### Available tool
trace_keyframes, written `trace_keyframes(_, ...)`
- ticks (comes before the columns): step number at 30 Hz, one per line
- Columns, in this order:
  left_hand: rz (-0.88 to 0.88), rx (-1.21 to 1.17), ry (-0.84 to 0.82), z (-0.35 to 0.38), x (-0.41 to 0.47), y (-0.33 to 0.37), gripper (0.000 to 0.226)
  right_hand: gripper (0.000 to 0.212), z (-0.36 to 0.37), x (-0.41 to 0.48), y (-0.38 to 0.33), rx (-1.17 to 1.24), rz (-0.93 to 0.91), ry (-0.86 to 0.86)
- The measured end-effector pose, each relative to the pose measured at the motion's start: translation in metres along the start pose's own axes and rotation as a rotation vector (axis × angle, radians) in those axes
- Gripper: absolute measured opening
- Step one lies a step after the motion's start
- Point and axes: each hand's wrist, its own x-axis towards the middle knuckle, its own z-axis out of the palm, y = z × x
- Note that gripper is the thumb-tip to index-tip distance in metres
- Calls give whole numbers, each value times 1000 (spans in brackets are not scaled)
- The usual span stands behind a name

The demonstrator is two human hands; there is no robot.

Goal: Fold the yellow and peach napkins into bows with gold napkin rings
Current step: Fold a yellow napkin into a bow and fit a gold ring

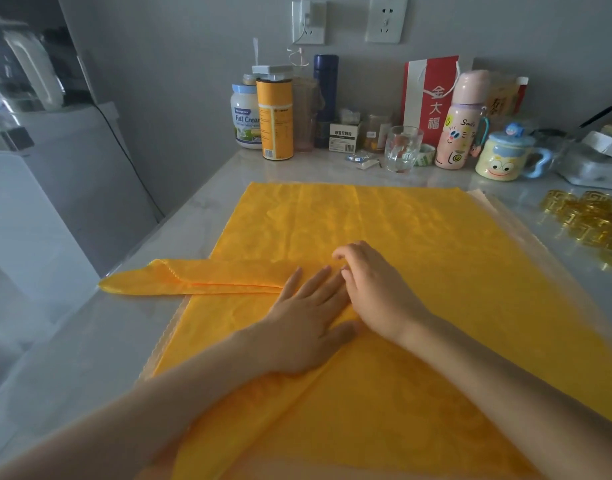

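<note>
The left hand lies flat, fingers straight and together, pressing down on the inner end of a folded yellow strip. The right hand sits just beside it, touching it, with fingers curled down onto the cloth. Can't tell if it's actually pinching a fold or only pressing with the fingertips.

Looks like the early folding stage: one yellow napkin is already narrowed into a long band, and the person seems to be holding its middle, probably to bring the ends in for the bow loops. No ring is on it yet.

The strip runs left from under the left palm, and its far tip hangs out past the stack onto the table. Under it is a spread yellow napkin, with peach napkin edges peeking out beneath.

The next move likely needs the centre kept pinned while one hand lets go to fetch an end. The gold napkin rings are well off to the right, so that's a reach later.
</note>
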Motion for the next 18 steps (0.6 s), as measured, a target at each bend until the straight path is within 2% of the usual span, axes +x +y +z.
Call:
trace_keyframes(2, 24, -141, 88, 0, -1, -1, 62, 38, 0, -6, 4, 93, 29, -112)
trace_keyframes(5, -57, -467, 345, -14, -11, -18, 32, 70, 3, -7, 7, -5, -15, -251)
trace_keyframes(6, -112, -489, 420, -22, -15, -29, 27, 71, 2, -7, 6, -88, -31, -302)
trace_keyframes(7, -175, -442, 444, -30, -19, -43, 27, 63, 2, -6, 5, -124, -20, -333)
trace_keyframes(9, -289, -301, 352, -44, -23, -74, 29, 50, 0, -6, 2, -112, 3, -360)
trace_keyframes(12, -440, -267, 122, -61, -22, -108, 24, 49, -3, -6, -1, -115, 18, -381)
trace_keyframes(15, -532, -211, -149, -74, -16, -121, 29, 50, -2, -6, -2, -129, 12, -378)
trace_keyframes(18, -559, -147, -296, -85, -12, -114, 36, 50, -5, -6, -5, -128, 21, -389)
